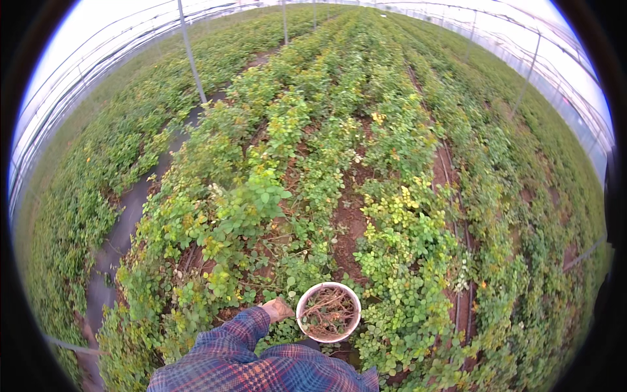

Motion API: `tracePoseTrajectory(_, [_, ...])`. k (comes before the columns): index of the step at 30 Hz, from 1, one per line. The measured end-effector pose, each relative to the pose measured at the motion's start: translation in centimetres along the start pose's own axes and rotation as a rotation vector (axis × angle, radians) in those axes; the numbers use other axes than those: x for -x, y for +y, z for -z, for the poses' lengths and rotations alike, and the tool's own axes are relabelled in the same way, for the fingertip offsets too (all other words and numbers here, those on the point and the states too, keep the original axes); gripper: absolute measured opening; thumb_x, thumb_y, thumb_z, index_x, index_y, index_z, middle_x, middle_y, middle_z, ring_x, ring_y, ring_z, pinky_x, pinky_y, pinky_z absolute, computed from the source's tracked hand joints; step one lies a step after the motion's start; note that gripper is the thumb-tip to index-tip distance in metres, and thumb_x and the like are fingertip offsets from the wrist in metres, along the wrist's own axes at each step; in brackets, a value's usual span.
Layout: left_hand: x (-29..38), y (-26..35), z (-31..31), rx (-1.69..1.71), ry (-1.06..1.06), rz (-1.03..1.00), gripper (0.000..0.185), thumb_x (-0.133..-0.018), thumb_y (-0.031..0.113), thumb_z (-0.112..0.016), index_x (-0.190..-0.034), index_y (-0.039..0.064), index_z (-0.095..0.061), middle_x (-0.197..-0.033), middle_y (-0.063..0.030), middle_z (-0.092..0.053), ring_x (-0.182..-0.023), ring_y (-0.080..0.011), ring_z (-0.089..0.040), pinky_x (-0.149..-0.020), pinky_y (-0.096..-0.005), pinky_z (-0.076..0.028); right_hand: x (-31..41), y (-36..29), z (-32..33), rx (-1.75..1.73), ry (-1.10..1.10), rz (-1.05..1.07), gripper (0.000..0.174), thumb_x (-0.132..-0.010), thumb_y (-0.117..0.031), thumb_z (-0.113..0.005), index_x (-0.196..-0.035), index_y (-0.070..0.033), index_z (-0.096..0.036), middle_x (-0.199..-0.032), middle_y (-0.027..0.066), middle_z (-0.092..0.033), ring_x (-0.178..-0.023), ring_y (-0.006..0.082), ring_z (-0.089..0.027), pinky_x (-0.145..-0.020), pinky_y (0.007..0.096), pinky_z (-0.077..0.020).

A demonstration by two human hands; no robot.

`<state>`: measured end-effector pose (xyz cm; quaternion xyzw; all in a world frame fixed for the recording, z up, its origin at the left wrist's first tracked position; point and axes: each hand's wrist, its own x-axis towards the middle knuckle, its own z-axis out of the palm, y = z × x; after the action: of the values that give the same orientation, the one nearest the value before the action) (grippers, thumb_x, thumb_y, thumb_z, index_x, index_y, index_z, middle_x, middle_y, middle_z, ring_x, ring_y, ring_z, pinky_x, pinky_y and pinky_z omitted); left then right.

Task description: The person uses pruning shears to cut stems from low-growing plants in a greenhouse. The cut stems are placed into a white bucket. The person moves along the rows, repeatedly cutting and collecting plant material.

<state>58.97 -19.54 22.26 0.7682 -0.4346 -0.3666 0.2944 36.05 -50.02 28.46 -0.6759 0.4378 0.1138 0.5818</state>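
My left hand [277, 309] reaches out of a plaid sleeve [240, 328], low among the leaves, just left of a white bucket [303, 300]. Its fingertips come close to the bucket's rim. Whether they touch or grip anything is unclear. Cut dry stems, twigs and some withered leaves [329, 311] fill much of the bucket, which stands upright before me. Low leafy bushes [254, 206], rose-like in their foliage, surround both hand and bucket. My right hand is out of view.
Long rows of bushes run away ahead under a plastic-covered greenhouse frame. Dark ground cover [130, 210] lines a path on the left. Thin irrigation pipes [465, 294] lie on bare soil at the right. A metal post [192, 54] rises beside the left path.
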Motion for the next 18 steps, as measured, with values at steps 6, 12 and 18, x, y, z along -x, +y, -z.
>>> tracePoseTrajectory(6, [3.7,-0.2,-3.3,-0.718,-0.379,-0.085,0.034,-0.098,0.026,-0.053,-0.124,0.005,-0.06,-0.099,-0.0112,-0.067,-0.086,-0.0242,-0.063,-0.086,-0.0371,-0.047,-0.6,-0.7,0.6,0.073,-0.051,0.039,0.073,-0.083,-0.044,-0.07,-0.143,-0.01,-0.045,-0.124,0.0175,-0.062,-0.11,0.0285,-0.061,-0.091,0.0374,-0.048])
tracePoseTrajectory(12, [11.0,-10.9,-10.1,-0.857,-0.075,-0.45,0.043,-0.095,0.024,-0.05,-0.137,0.016,-0.054,-0.086,-0.0064,-0.064,-0.079,-0.0231,-0.06,-0.071,-0.0375,-0.047,0.7,-1.6,-1.0,0.103,-0.149,0.115,0.073,-0.083,-0.044,-0.07,-0.143,-0.01,-0.045,-0.124,0.0175,-0.062,-0.11,0.0285,-0.061,-0.092,0.0373,-0.0478])
tracePoseTrajectory(18, [6.6,-7.8,-13.3,-0.533,-0.185,-0.186,0.008,-0.088,0.01,-0.051,-0.095,0.007,-0.047,-0.074,-0.0136,-0.051,-0.077,-0.0292,-0.053,-0.094,-0.0467,-0.04,1.7,-0.2,0.3,0.166,-0.141,0.112,0.073,-0.084,-0.045,-0.07,-0.143,-0.01,-0.045,-0.125,0.0175,-0.062,-0.111,0.0285,-0.061,-0.092,0.0373,-0.0476])
